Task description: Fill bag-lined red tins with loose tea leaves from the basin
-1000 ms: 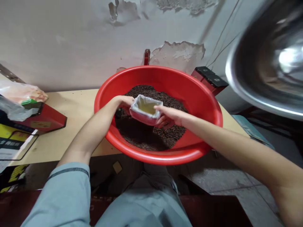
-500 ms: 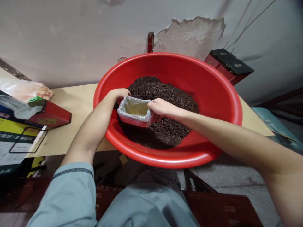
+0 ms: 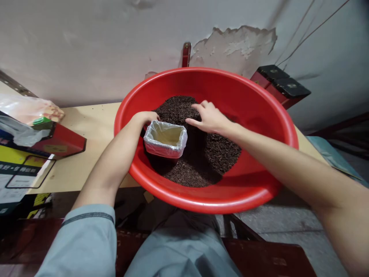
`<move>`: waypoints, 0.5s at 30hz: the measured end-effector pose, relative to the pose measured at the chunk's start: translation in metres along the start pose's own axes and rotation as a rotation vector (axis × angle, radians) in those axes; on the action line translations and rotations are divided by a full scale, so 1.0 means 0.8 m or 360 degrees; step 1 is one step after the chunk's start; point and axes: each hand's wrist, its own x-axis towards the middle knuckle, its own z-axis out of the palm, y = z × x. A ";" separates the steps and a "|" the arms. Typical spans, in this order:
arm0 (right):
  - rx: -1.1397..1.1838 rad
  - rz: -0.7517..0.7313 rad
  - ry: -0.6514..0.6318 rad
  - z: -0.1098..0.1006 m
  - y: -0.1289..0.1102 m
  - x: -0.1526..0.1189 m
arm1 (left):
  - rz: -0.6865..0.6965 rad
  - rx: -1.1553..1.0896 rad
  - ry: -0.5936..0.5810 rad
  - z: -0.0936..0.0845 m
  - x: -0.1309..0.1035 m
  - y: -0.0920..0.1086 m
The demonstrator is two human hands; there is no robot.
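Note:
A wide red plastic basin [image 3: 253, 192] holds a heap of dark, dry, loose bits [image 3: 221, 154] that look like tea leaves. My left hand [image 3: 146, 117] grips the far left side of a small red box [image 3: 165, 151] lined with a clear plastic bag; its fingertips are partly hidden behind the box. The box stays mouth up over the left part of the heap, and its visible inside is a plain yellowish colour. Over the heap, right of the box, my right hand [image 3: 210, 118] has its fingers spread, with nothing in them.
The basin rests on a pale wooden table [image 3: 98, 115] against a wall with peeling plaster. On the left lie a red box [image 3: 66, 140] with plastic in its mouth and a clear bag [image 3: 31, 109]. Red boxes with black ends [image 3: 288, 86] stand behind the basin on the right.
My right hand has let go of the box's rim and moved right and away from me over the heap, fingers spreading. My left hand still holds the box in about the same place.

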 end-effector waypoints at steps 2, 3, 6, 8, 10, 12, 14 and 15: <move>-0.0243 0.0095 0.0014 0.003 0.022 0.022 | -0.0004 -0.0048 0.0024 -0.001 -0.003 -0.002; -0.0293 0.0154 -0.0070 0.008 0.031 0.031 | 0.0004 -0.0059 0.0033 -0.002 -0.005 -0.003; -0.0320 0.0249 -0.0222 0.027 0.047 0.044 | 0.0038 -0.0051 0.0031 -0.005 -0.009 -0.006; -0.0364 0.0213 -0.0194 0.037 0.049 0.041 | 0.0058 -0.0030 0.0047 -0.007 -0.010 -0.009; -0.0460 0.0132 -0.0191 0.041 0.047 0.033 | 0.0086 -0.0014 0.0095 -0.008 -0.010 -0.011; -0.0546 0.0057 -0.0235 0.041 0.045 0.025 | 0.0116 -0.0020 0.0129 -0.009 -0.008 -0.012; -0.0592 0.0012 -0.0227 0.040 0.042 0.019 | 0.0135 -0.0033 0.0126 -0.010 -0.007 -0.013; -0.0602 -0.0008 -0.0203 0.040 0.041 0.018 | 0.0141 -0.0034 0.0122 -0.010 -0.006 -0.014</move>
